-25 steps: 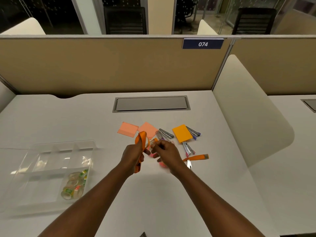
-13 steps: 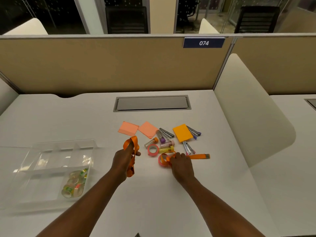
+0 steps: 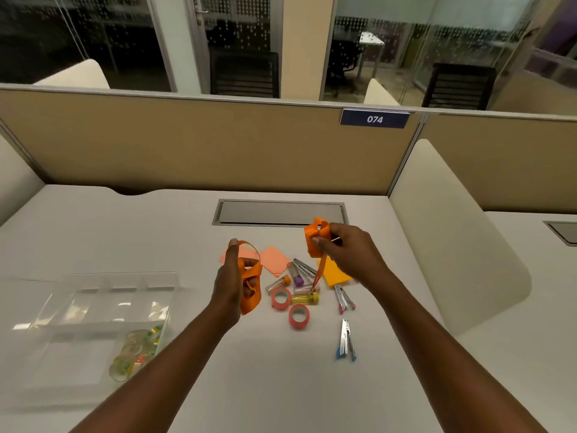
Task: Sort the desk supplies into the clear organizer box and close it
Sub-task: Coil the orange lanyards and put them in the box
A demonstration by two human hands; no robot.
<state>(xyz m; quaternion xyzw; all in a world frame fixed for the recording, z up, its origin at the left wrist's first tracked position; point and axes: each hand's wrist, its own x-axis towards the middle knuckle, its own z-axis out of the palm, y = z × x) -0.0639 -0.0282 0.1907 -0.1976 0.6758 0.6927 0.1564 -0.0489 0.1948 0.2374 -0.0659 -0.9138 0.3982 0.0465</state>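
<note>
White counter [image 3: 125,232] carries scattered supplies beside the clear organizer box [image 3: 93,310]. Left hand [image 3: 231,282] and right hand [image 3: 349,251] each clutch a bundled orange lanyard [image 3: 249,289]. Gather the trailing strap before carrying both to one compartment.

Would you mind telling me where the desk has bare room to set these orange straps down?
Bare patches: between the clear organizer box and the pink tape rolls; also behind the box, left of the cable hatch. It is crowded around the sticky notes, tubes and staplers.
</note>
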